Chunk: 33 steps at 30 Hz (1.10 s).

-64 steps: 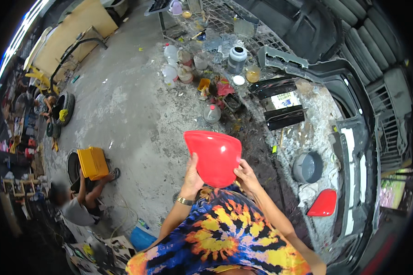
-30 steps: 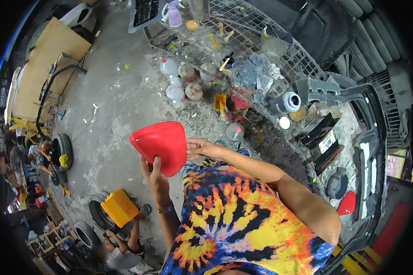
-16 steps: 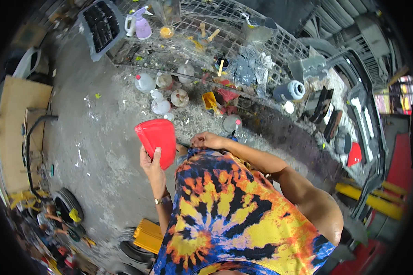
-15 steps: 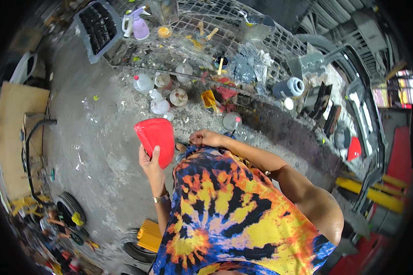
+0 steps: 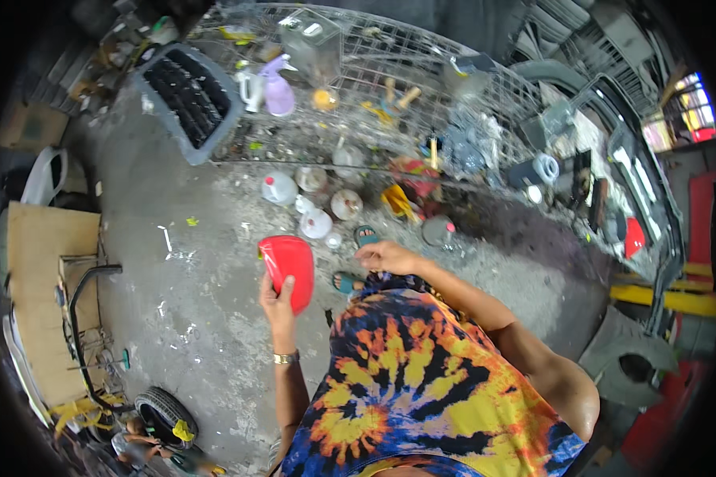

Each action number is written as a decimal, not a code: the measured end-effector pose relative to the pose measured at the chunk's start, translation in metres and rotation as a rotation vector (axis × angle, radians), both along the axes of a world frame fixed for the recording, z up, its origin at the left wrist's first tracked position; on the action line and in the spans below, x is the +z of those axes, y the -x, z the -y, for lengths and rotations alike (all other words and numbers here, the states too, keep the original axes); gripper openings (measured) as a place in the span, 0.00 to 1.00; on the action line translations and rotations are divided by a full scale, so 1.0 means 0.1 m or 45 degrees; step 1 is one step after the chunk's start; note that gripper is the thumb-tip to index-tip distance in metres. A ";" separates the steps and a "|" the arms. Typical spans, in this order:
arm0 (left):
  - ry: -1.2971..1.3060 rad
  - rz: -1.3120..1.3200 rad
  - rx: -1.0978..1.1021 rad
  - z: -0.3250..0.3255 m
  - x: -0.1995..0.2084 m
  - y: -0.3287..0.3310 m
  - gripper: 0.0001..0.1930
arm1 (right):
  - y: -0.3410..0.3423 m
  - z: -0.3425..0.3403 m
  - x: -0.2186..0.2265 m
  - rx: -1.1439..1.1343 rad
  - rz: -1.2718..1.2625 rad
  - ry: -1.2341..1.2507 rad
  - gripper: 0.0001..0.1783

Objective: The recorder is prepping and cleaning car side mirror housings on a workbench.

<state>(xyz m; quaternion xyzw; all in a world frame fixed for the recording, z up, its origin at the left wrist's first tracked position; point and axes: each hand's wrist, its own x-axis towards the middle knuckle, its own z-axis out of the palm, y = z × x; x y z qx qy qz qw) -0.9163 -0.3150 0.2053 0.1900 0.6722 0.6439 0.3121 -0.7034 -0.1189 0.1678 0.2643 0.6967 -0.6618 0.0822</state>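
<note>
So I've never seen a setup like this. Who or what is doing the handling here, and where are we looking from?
There's no robot: these are a person's two bare hands. The wide fisheye camera is worn on the head and looks down, past the tie-dyed shirt, so straight edges bend near the rim. The left hand holds a glossy red piece. The right hand is in front of the body, with nothing visible in it. Ahead, a wire-mesh bench carries a lilac spray bottle and a grey canister, among other clutter. Clear plastic jugs stand on the floor before it.
</note>
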 end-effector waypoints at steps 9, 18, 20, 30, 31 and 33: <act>-0.053 0.054 0.342 -0.19 0.27 -0.18 0.19 | 1.62 -2.28 0.92 -0.529 -0.542 -0.824 0.18; -0.144 0.190 0.687 -0.33 0.22 -0.14 0.15 | 2.44 -3.30 1.19 -0.632 -0.585 -1.118 0.17; -0.102 0.156 0.794 -0.40 0.24 -0.10 0.16 | 2.52 -3.44 1.15 -0.668 -0.618 -1.238 0.17; 0.020 0.018 0.821 -0.78 0.30 -0.02 0.17 | 2.85 -4.04 0.95 -0.578 0.019 -1.693 0.44; 0.075 -0.002 0.805 -0.81 0.30 -0.01 0.14 | 2.90 -4.07 0.92 -0.515 0.218 -1.631 0.49; 0.132 -0.023 0.789 -0.85 0.30 -0.01 0.11 | 2.97 -4.16 0.87 -0.424 0.333 -1.574 0.55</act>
